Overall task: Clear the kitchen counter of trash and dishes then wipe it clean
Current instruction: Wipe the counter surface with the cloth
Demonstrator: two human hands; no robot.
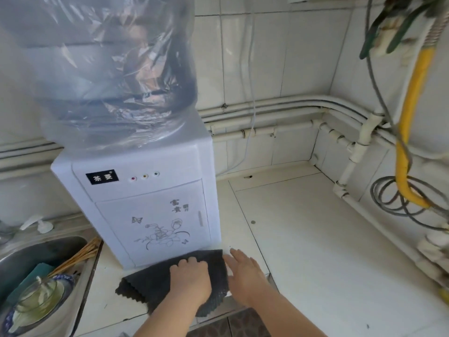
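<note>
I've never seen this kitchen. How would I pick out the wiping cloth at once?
Find the tall white water dispenser on the pale counter, right of the sink. At its foot lies the dark grey cloth, under the left hand. It is the only dark, zigzag-edged thing on that light surface.

Soft even daylight (blurred, warped edges)
</note>
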